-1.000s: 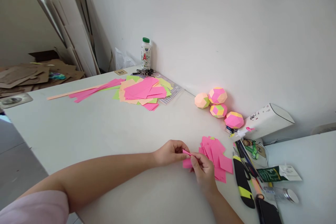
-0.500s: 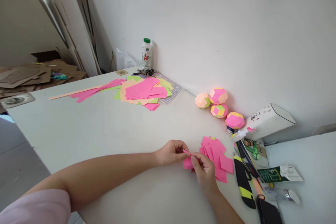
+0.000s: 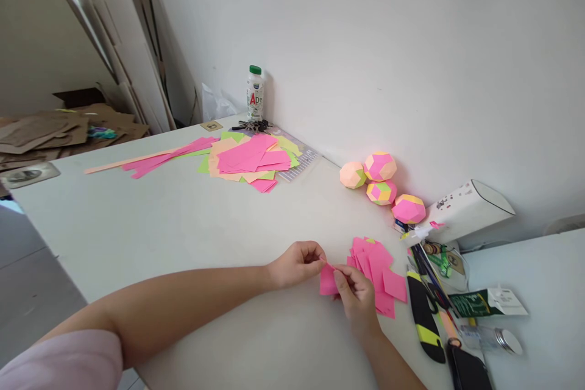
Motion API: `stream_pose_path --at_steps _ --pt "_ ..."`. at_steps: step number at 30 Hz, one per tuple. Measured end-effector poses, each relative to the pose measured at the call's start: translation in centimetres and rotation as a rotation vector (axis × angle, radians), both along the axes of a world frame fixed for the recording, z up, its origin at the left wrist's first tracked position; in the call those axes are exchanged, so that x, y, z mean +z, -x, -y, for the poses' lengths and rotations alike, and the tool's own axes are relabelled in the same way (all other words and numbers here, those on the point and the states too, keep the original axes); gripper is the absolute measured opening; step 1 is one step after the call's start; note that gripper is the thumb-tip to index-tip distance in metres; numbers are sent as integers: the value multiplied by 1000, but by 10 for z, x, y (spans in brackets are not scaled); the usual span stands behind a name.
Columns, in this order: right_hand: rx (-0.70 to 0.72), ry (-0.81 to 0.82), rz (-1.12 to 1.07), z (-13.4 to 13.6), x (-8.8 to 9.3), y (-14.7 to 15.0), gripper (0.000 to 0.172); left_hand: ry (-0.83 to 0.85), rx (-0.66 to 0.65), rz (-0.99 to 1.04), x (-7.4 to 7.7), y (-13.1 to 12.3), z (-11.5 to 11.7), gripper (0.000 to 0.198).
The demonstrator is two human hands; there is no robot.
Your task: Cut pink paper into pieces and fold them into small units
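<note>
A small pink paper piece (image 3: 327, 282) is held up between my two hands near the front of the table. My left hand (image 3: 298, 264) pinches its upper left corner between thumb and fingers. On the other side, my right hand (image 3: 354, 294) grips the right edge, thumb in front. The lower left part of the paper hangs flat and visible; its right part is hidden behind my right thumb. Just beyond my right hand lies a loose pile of pink paper pieces (image 3: 378, 268), one with a green bit on top.
Several folded paper balls (image 3: 381, 167) sit against the wall, near a white box (image 3: 466, 212). A utility knife (image 3: 425, 317), a green tube (image 3: 470, 304) and a clear jar (image 3: 484, 339) line the right. Coloured sheets (image 3: 247, 155), paper strips (image 3: 171, 157), keys (image 3: 253, 126) and a bottle (image 3: 255, 94) lie farther back.
The pink paper's upper edge has tilted, and more of its flat face shows now. My left hand has shifted very slightly; both hands keep their hold.
</note>
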State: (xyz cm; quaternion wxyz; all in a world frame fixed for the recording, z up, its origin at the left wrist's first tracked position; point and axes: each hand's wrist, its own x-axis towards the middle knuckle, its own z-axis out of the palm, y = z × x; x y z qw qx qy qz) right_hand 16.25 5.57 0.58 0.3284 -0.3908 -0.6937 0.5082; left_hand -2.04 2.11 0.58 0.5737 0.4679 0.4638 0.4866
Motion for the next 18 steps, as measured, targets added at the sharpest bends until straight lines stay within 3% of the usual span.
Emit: stream_pose_path --at_steps 14,18 --pt "-35 39 -4 -1 1 0 32 33 131 163 3 1 -1 14" --pt "-32 34 -6 -1 1 0 33 1 68 183 2 1 -1 16"
